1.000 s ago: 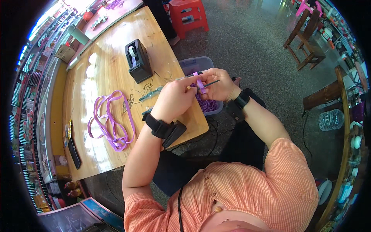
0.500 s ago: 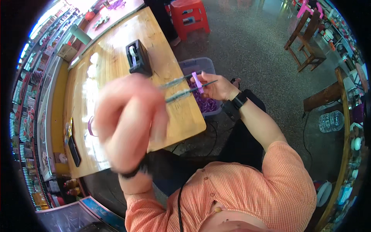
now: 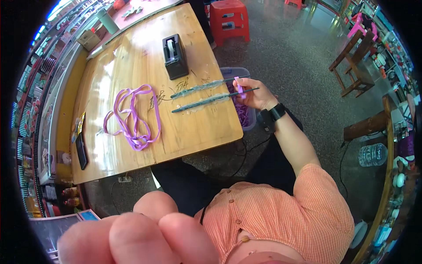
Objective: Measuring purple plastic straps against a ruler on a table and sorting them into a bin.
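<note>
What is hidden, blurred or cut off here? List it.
Head view only:
- Left hand: blurred, close to the lens, cut by the lower edge; its grip cannot be told.
- Clear plastic bin of purple pieces: mostly hidden behind the wooden table and right hand.
- Thin dark sticks: wrapping too small to identify.

One head-worn fisheye view — looking steeply down, near, over the wooden table (image 3: 132, 57).

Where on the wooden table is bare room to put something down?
The wooden table is bare between the tape dispenser and the purple ribbon loops, and along the near edge below the two long sticks. It is crowded at the right edge, where the right hand holds the sticks.
</note>
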The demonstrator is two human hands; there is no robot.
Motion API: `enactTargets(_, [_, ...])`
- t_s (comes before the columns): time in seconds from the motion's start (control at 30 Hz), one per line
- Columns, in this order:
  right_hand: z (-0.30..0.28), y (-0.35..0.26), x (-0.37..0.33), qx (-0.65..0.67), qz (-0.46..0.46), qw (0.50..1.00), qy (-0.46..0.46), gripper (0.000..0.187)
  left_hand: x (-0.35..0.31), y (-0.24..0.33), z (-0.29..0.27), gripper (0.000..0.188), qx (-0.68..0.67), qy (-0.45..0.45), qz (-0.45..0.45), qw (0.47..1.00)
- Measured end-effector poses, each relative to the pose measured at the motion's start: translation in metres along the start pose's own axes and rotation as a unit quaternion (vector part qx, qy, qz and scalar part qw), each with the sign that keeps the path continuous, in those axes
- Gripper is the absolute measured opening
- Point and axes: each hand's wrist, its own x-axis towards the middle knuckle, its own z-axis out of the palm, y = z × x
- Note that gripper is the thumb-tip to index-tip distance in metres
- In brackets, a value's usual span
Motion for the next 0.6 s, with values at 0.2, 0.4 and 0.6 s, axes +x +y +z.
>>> enactTargets(0.2, [-0.066, -0.043, -0.011, -0.008, 0.007, 0.991, -0.137, 0.017, -0.011, 0.024, 0.011, 0.028, -0.043, -0.01, -0.03, 0.999])
enactTargets(0.4, [-0.058, -0.024, -0.029, -0.38, 0.063, 0.922, 0.025, 0.037, -0.067, 0.06, 0.009, 0.039, -0.063, -0.002, -0.057, 0.996])
enactTargets(0.6, [-0.06, 0.002, -0.01, -0.505, -0.047, 0.855, 0.111, 0.053, -0.047, 0.077, 0.041, 0.049, -0.087, 0.003, -0.09, 0.992])
